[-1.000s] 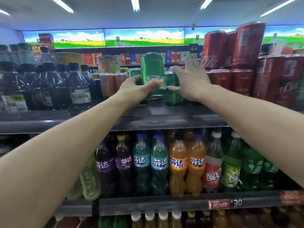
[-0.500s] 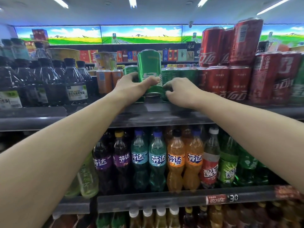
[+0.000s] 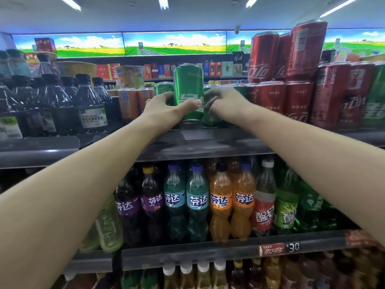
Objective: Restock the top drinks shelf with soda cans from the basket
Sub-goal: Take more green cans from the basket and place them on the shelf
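Observation:
My left hand grips a tall green soda can near its base, holding it upright just above the front of the top shelf. My right hand is curled round a second green can that stands on the shelf right beside the first. More green cans stand behind them. The basket is out of view.
Red cola cans are stacked two high to the right. Orange cans and dark water bottles fill the left of the shelf. Below, a shelf holds coloured soda bottles behind a price rail.
My right hand came down from the can tops and closed round the lower green can. My left hand keeps its hold on the tall green can, which sits a little more upright.

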The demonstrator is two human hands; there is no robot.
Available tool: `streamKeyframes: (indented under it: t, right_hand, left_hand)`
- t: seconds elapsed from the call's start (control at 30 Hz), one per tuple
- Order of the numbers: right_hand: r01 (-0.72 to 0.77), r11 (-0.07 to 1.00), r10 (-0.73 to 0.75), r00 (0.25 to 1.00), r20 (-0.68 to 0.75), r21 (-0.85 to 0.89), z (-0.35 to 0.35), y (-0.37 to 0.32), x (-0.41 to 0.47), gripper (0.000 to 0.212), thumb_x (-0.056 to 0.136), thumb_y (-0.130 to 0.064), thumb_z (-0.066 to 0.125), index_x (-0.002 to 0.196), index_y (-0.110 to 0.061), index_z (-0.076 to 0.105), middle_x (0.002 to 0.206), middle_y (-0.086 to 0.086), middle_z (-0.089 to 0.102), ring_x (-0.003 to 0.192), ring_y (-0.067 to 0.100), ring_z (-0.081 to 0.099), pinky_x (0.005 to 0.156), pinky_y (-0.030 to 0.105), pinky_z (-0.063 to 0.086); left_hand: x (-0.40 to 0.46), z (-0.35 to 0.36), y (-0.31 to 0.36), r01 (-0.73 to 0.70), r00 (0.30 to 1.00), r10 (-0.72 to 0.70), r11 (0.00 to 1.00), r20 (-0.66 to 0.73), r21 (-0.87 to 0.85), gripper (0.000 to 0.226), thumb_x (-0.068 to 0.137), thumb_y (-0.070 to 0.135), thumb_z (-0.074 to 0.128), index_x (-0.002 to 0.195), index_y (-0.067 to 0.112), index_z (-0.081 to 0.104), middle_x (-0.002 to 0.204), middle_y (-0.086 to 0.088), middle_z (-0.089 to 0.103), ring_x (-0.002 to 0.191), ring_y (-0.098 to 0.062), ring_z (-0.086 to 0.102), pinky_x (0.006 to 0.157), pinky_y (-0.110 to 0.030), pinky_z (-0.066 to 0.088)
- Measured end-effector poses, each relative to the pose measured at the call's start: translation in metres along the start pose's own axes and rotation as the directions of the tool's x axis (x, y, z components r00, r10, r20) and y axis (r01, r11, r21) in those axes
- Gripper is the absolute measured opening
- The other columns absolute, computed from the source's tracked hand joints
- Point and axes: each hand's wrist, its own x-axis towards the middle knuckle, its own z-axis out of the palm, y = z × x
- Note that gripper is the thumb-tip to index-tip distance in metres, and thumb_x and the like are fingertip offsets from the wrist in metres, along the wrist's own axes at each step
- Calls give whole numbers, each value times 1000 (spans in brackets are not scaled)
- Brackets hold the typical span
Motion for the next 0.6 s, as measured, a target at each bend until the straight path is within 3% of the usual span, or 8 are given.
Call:
streamKeyframes:
  t: [0.07,0.13,0.2,0.3,0.37,0.47,0.53,0.6]
  right_hand:
    - [-83,920,41,992,118,382,-15,-3,-4,60,73,10,47,129,-11,58,117,13,70,108,34,67,88,40,58]
    - [-139,824,-17,963,269,549,-27,-9,-15,50,78,-2,57,128,-1,53,108,9,64,97,29,64,88,37,55]
    - [-80,869,-64,960,272,488,-30,-16,-23,28,90,-24,66,112,-7,62,93,4,63,82,17,62,78,27,53]
    - [27,909,-54,997,54,416,-26,-23,-24,36,87,-41,75,110,-13,68,88,-2,73,66,5,68,60,22,52]
    - [46,920,-31,998,-46,389,-29,-20,-21,45,79,-42,82,111,-13,70,93,0,76,72,9,73,61,25,54]
    - [43,955,14,982,-191,294,-36,-7,-21,59,71,-48,86,117,-15,68,103,0,74,91,16,73,78,34,60]
    - [32,981,32,947,-319,193,-42,3,-24,63,72,-51,85,119,-17,61,104,-7,67,94,10,66,80,27,57]
    - [38,996,-4,922,-387,82,-46,12,-28,54,79,-47,82,118,-20,57,96,-16,58,86,-3,57,69,13,48]
  left_hand:
    - [-4,0,4,-30,999,29,999,23,30,84,56,86,72,123,35,70,118,11,72,120,-17,62,110,-44,47]
    - [-9,3,10,-72,997,70,996,44,51,70,64,80,72,118,36,71,112,12,73,114,-16,64,107,-42,49]
    - [-14,8,17,-111,993,109,992,37,67,66,66,78,71,116,35,71,110,11,73,111,-15,65,106,-42,50]
    - [-19,17,24,-192,981,189,978,49,76,50,72,72,73,103,33,73,99,11,76,98,-11,70,94,-34,55]
    - [-21,21,27,-209,975,202,974,89,82,51,75,76,67,100,32,73,97,11,76,94,-10,70,90,-34,56]
    - [-17,22,30,-200,976,186,971,109,131,70,74,90,51,105,31,73,102,7,74,103,-16,67,99,-44,51]
    - [-14,23,32,-202,976,185,966,116,163,71,77,91,46,105,32,73,102,6,72,105,-19,64,98,-45,47]
    - [-14,23,33,-194,978,177,968,112,162,62,81,86,49,103,34,73,108,8,70,108,-17,61,101,-45,46]
